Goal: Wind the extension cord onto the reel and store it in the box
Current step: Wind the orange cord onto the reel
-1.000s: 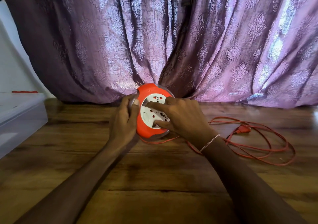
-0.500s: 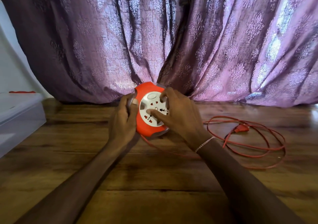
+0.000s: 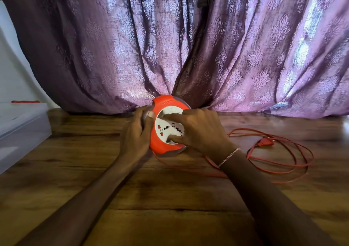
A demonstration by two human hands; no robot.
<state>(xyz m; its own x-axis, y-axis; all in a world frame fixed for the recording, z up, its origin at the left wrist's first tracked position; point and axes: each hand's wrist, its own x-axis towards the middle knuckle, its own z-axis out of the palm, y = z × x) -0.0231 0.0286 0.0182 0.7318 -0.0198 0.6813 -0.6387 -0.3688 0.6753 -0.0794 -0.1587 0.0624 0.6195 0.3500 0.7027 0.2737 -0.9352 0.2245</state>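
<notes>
An orange round reel (image 3: pixel 160 145) with a white socket face stands tilted on its edge at the middle of the wooden table (image 3: pixel 170 208). My left hand (image 3: pixel 136 136) grips its left rim, thumb on the front. My right hand (image 3: pixel 200 134) lies over the white face, with index finger and thumb pressed on it. The thin orange cord (image 3: pixel 283 162) runs from under the reel to loose loops on the right. Its orange plug (image 3: pixel 264 142) rests on those loops.
A clear plastic box (image 3: pixel 22 130) stands at the table's left edge, with something red behind it. A purple patterned curtain (image 3: pixel 188 47) hangs along the table's far edge right behind the reel.
The white socket face has turned under my right hand's fingers. The cord loops on the right have shrunk and slid toward the reel. My left hand keeps its grip.
</notes>
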